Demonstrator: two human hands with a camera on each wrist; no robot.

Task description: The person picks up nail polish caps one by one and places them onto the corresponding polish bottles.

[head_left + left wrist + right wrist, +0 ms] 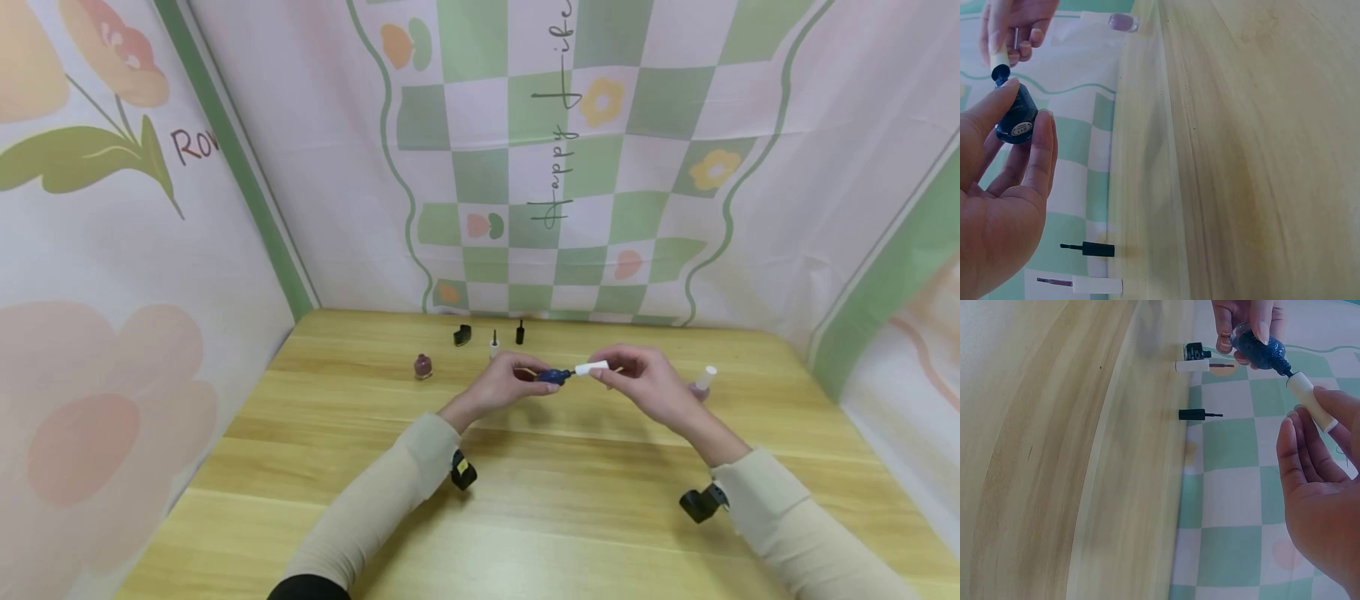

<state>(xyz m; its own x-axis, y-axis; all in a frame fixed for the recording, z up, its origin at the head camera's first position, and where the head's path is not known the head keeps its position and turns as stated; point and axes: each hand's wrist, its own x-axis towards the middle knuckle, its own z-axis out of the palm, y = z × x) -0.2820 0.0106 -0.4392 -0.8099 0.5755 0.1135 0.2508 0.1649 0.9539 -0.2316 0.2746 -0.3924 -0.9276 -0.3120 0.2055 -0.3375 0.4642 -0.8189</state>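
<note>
My left hand [495, 385] grips a dark blue nail polish bottle [553, 377] above the table, its neck pointing right. In the left wrist view a round label shows on the base of that bottle [1015, 122]. My right hand [652, 385] pinches a white brush cap [592, 367] between thumb and fingers. The cap lies in line with the bottle, and a short length of dark brush stem shows between cap and neck in the right wrist view. The brush tip is hidden at the bottle's mouth.
On the wooden table [555, 500], an uncapped mauve bottle [422, 367] stands left and a black bottle [462, 335] sits farther back. A white brush cap [494, 347] and a black one [520, 335] stand brush up. Behind my right hand is a pale mauve bottle with white cap [703, 383].
</note>
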